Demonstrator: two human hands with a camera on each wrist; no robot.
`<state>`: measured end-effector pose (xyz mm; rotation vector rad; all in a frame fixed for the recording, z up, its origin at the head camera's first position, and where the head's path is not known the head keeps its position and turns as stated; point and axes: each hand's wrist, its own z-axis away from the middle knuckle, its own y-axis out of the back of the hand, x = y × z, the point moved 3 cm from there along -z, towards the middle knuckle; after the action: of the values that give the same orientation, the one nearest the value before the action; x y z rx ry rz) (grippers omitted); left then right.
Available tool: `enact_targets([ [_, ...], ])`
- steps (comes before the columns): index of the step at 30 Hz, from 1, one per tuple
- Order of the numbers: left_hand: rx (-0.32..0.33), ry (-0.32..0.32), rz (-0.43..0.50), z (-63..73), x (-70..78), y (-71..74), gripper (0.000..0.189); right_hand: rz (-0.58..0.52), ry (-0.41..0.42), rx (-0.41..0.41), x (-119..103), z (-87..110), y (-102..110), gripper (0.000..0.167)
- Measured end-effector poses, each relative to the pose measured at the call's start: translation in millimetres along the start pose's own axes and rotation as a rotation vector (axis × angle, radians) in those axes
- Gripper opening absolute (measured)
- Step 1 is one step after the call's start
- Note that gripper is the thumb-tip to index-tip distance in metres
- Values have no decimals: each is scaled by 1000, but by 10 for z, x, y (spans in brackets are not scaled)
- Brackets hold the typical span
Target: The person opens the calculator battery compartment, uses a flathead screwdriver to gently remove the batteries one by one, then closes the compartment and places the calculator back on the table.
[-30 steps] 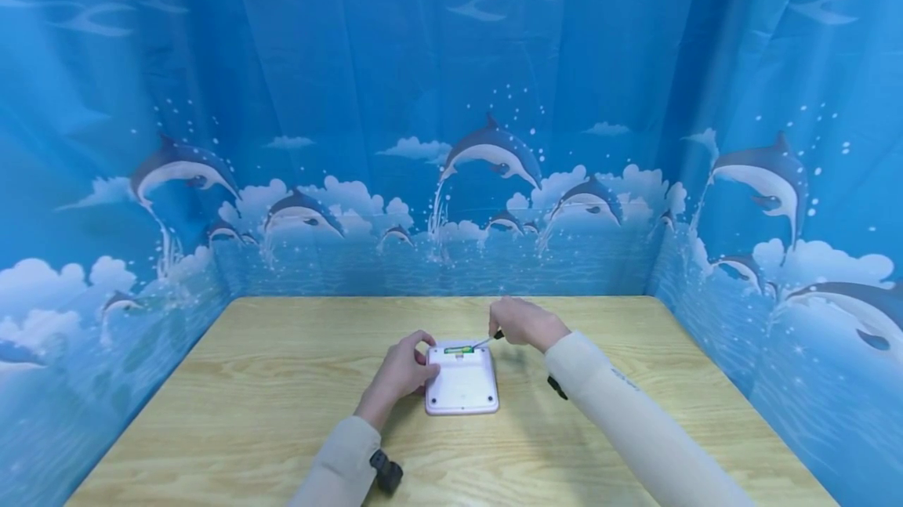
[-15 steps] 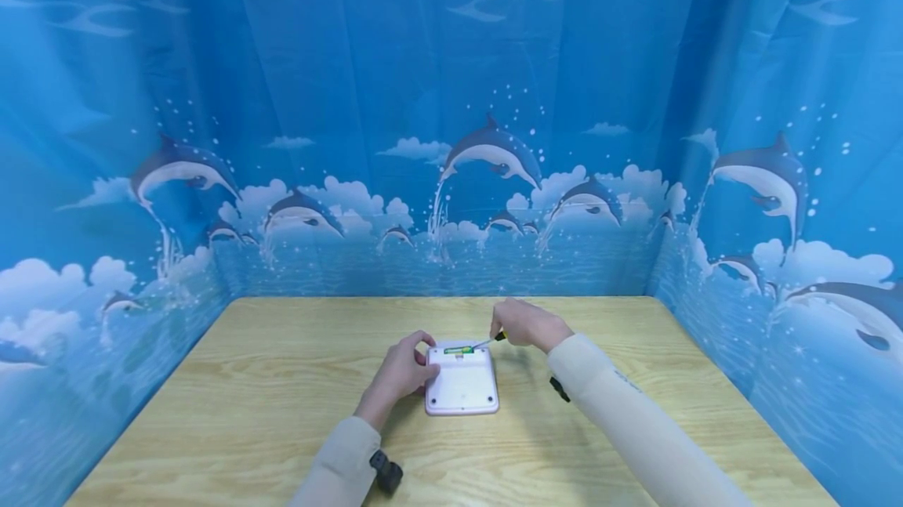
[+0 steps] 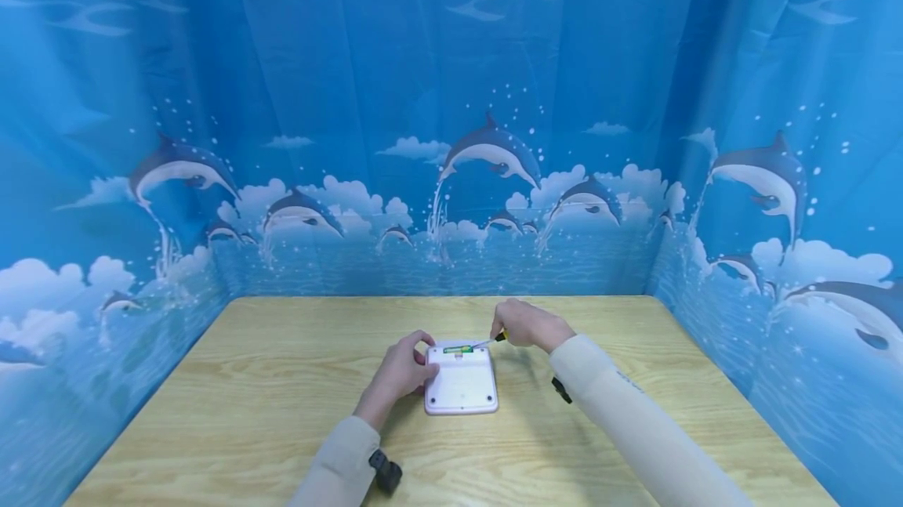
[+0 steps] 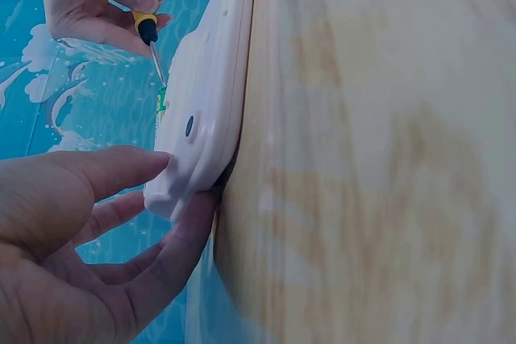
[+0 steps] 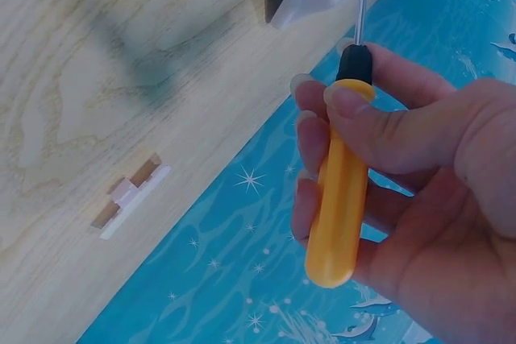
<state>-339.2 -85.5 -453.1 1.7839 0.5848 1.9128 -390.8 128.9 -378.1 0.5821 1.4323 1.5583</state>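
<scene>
A flat, white-pink device (image 3: pixel 462 385), calculator-like, lies underside up on the table, with small dark feet at its corners. A green battery (image 3: pixel 458 349) sits in the uncovered slot near its far edge. My left hand (image 3: pixel 400 370) grips the device's left edge, thumb on top and fingers low at the side, as the left wrist view shows. My right hand (image 3: pixel 525 324) holds a screwdriver (image 5: pixel 340 183) by its yellow and black handle. The screwdriver's metal shaft (image 4: pixel 156 62) slants down to the battery's right end.
A small white battery cover (image 5: pixel 131 196) lies on the wooden table (image 3: pixel 282 382), near its far edge in the right wrist view. Behind and beside the table hangs a blue curtain (image 3: pixel 395 99) printed with dolphins.
My right hand and the screwdriver have shifted very slightly to the right, with more of the yellow handle showing. My left hand and the device hold their place.
</scene>
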Motion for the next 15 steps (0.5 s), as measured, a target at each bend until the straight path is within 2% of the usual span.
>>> enact_targets([
  [15, 0, 10, 1, -1, 3, -2, 40, -19, 14, -4, 34, -42, -9, 43],
])
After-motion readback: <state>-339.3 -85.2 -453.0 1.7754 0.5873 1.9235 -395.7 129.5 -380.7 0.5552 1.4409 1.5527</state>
